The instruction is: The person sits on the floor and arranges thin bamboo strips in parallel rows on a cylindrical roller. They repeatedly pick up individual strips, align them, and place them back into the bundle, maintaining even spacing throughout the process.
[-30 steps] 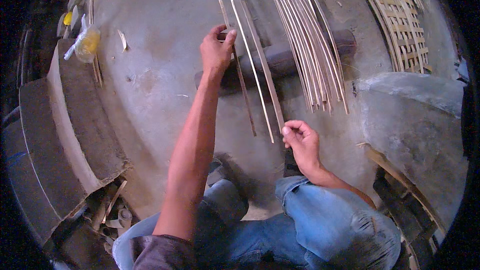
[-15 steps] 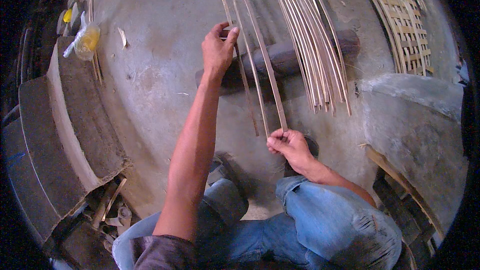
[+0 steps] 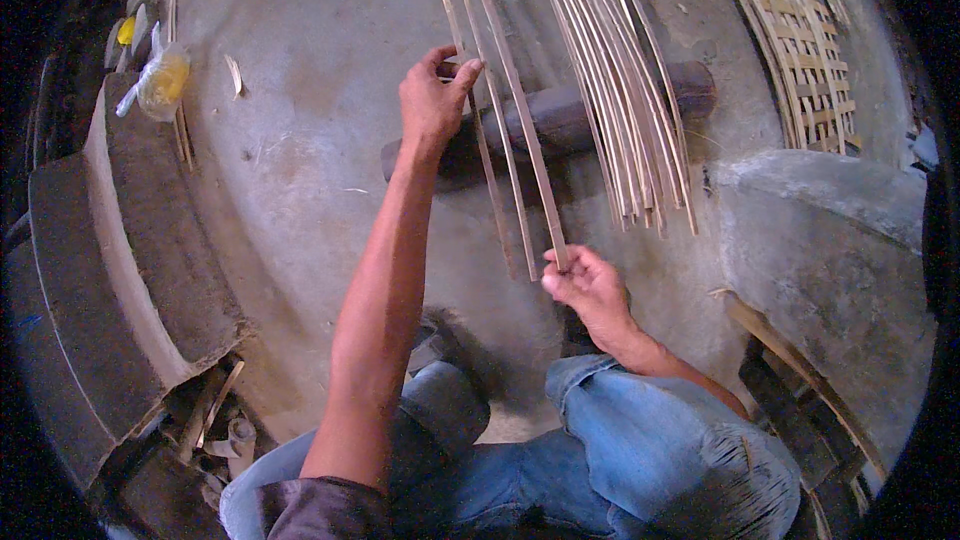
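Three long, thin bamboo strips run from the far edge toward me across a dark log (image 3: 560,125). My left hand (image 3: 437,100) is curled round the left bamboo strip (image 3: 488,165) part-way along, thumb and fingers bent about it. The near end of the middle bamboo strip (image 3: 520,210) hangs free beside my right hand. My right hand (image 3: 592,298) has its fingers at the near end of the right bamboo strip (image 3: 540,180), which lies between thumb and fingers. To the right, a bundle of several bamboo strips (image 3: 630,130) rests across the log.
A woven bamboo panel (image 3: 800,65) lies at the far right. Below it is a raised concrete block (image 3: 820,240). On the left, a clear plastic bag with something yellow (image 3: 163,85) rests on a concrete ledge (image 3: 165,230). Wood scraps (image 3: 225,430) lie at the lower left.
My right hand has let go of the middle strip's near end and shifted slightly right and up along the right strip. My left hand stays about where it was.
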The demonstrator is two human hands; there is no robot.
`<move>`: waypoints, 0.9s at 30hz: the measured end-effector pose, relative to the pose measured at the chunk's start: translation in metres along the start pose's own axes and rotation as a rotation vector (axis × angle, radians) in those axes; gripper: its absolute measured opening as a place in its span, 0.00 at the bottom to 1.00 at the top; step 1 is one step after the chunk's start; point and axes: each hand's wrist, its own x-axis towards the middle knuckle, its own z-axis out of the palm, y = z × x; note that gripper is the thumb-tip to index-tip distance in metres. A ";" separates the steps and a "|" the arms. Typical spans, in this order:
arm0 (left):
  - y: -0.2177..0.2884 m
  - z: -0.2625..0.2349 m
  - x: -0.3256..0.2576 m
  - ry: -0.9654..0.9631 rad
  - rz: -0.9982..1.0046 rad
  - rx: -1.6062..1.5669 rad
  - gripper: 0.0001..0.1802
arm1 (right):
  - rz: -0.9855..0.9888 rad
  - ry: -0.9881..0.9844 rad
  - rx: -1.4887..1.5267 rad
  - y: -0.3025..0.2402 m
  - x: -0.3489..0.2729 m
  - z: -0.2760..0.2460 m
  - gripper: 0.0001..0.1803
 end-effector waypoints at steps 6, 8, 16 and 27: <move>0.019 0.011 -0.010 0.017 -0.031 0.023 0.25 | 0.258 -0.254 -0.225 0.005 -0.005 -0.019 0.07; 0.028 0.012 -0.006 0.147 0.075 0.162 0.22 | -0.132 -0.213 -0.247 -0.011 -0.018 -0.023 0.08; 0.024 0.017 -0.010 0.047 0.525 0.340 0.15 | 0.029 0.166 -0.202 0.004 -0.004 -0.033 0.16; 0.026 0.015 -0.018 0.030 0.491 0.492 0.30 | 0.210 0.214 0.349 -0.006 0.001 -0.026 0.10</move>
